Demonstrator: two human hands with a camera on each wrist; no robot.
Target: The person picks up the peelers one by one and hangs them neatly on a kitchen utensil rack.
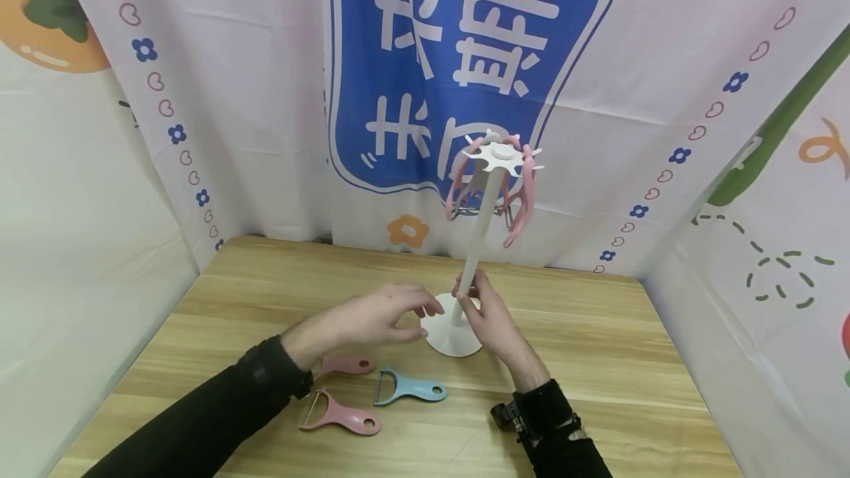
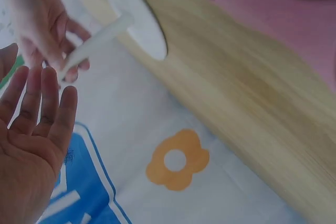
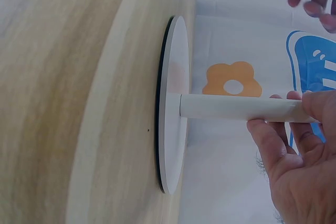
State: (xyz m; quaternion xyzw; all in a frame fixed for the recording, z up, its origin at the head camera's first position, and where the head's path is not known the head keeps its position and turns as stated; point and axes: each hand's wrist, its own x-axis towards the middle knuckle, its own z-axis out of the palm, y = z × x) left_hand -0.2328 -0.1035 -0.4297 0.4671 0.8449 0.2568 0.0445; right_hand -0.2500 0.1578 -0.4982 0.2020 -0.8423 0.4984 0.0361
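Note:
A white stand (image 1: 474, 257) with a round base and a hooked top rises at the middle of the table. My right hand (image 1: 488, 316) grips its pole low down, thumb and fingers round it, as the right wrist view also shows on the pole (image 3: 226, 107). Pink peelers (image 1: 524, 198) hang from the hooks at the top. Left of the pole, over the edge of the base, my left hand (image 1: 388, 313) holds nothing, its fingers loosely extended. Below it lie a blue peeler (image 1: 413, 387) and two pink peelers, one nearer (image 1: 348, 417) and one partly behind the wrist (image 1: 352, 365).
The wooden table (image 1: 584, 360) ends at a white patterned cloth (image 1: 252, 131) hung behind, with a blue printed panel (image 1: 358, 43). The stand's top is close in front of that cloth. More printed cloth (image 1: 764, 301) closes off both sides.

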